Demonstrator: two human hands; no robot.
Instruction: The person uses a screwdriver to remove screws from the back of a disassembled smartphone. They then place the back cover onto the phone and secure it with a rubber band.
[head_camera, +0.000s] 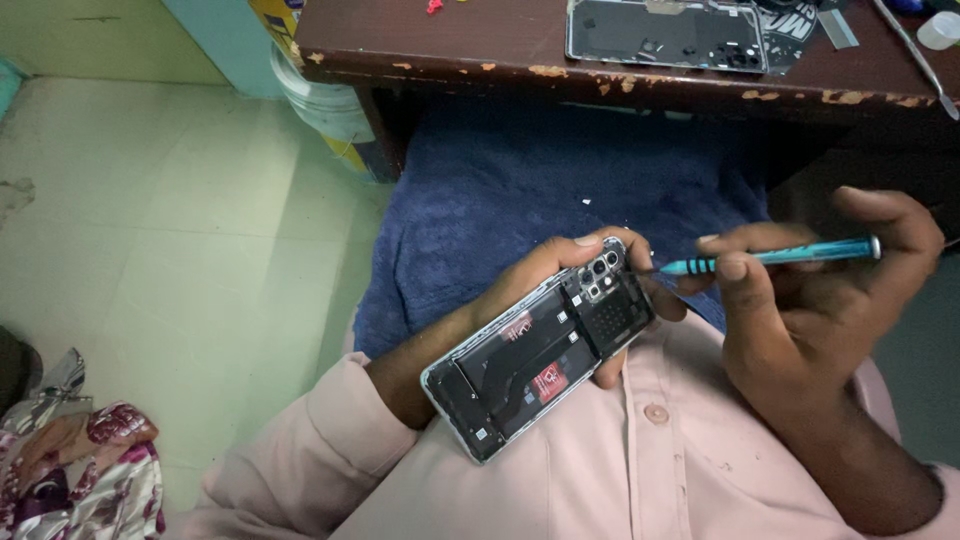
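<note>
Head view. The person sits at a dark wooden table (480, 55) with chipped edges, the work held low over the lap against a pale pink shirt (600, 470).

The left hand (560, 290) is closed around an opened phone (540, 350), fingers wrapped behind it with fingertips showing at the upper edge and at the lower right side. The phone's back cover is off: battery, black internal plates and the camera cluster (600, 275) at its upper right end are exposed. The phone lies tilted, camera end up and to the right, lower end toward the left forearm.

The right hand (810, 310) grips a teal screwdriver (770, 256) in a pinch of thumb and fingers. The tool lies nearly level, black tip pointing left and standing just beside the phone's camera end. Whether the tip touches the phone cannot be told.

A dark blue towel (520, 190) covers the lap beneath the table edge, behind both hands.

On the table, well apart from the hands, lies a detached phone back panel (660, 35), inner face up. A metal tool (915, 55) lies near the right end.

At the left, a pale tiled floor (150, 220), a white bucket (320, 100) beside the table leg, and a patterned cloth (80, 460) in the lower corner.
</note>
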